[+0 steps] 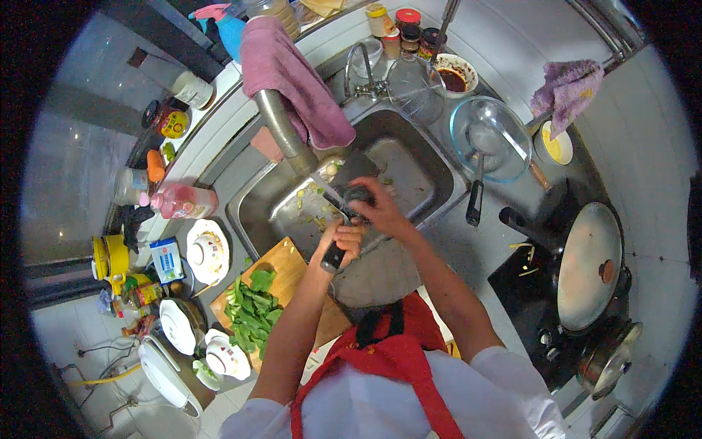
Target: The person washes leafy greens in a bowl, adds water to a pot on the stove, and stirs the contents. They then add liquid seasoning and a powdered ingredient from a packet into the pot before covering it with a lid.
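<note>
Over the near side of the stainless steel sink [433,164], my left hand [344,241] grips the dark handle of a knife [333,257], whose blade points up towards the faucet [285,131]. My right hand [375,206] is curled around a dark scrubber [359,195] against the knife; its exact kind is blurred. Water seems to run from the faucet onto the blade. Vegetable scraps [310,203] lie in the sink basin. Chopped leafy greens [255,307] rest on a wooden cutting board [293,263] left of my forearms.
A pink towel [296,82] hangs over the faucet. Right of the sink stand a glass bowl [460,140], a ladle [476,203] and a lidded wok [589,269] on the stove. Plates and bowls [208,249] and a pink soap bottle [186,201] are at the left.
</note>
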The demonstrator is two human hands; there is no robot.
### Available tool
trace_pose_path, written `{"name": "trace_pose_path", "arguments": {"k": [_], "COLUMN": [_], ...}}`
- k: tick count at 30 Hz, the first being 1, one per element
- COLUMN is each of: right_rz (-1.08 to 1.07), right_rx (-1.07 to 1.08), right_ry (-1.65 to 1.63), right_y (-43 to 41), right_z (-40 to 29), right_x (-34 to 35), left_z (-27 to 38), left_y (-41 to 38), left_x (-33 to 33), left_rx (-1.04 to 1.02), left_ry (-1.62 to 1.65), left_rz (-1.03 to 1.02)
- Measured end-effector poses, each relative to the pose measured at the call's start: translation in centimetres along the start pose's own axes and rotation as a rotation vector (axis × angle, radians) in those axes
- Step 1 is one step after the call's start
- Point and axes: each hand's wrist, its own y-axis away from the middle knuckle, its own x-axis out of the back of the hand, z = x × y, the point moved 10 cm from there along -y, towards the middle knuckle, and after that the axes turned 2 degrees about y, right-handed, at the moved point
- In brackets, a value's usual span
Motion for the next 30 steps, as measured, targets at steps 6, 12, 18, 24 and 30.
{"name": "trace_pose_path", "arguments": {"k": [6, 12, 18, 24, 30], "right_rz": [0.280, -0.042, 0.416, 0.673, 0.744], "right_rx": [0.043, -0.016, -0.258, -0.534, -0.441], "right_ry": [0.568, 0.336, 0.193, 0.664, 1.433], "right_y": [-4.4, -2.3, 2.4, 14.5, 16.9], "right_z": [2.2, 0.8, 6.6, -1.5, -6.3], "right_x": [3.4, -2.8, 7.8, 18.6, 21.7], "left_z": [-2.4, -0.3, 0.5, 6.0, 6.7], "left_y": [1.4, 1.1, 0.0, 1.0, 0.4], "left_x": [-0.9, -0.5, 0.4, 1.7, 1.3], "left_rx": [0.045, -0.037, 0.000, -0.505, -0.742], "left_ry": [-0.085, 0.025, -0.147, -0.501, -0.461], "left_rz": [-0.036, 0.035, 0.049, 0.362, 0.483]}}
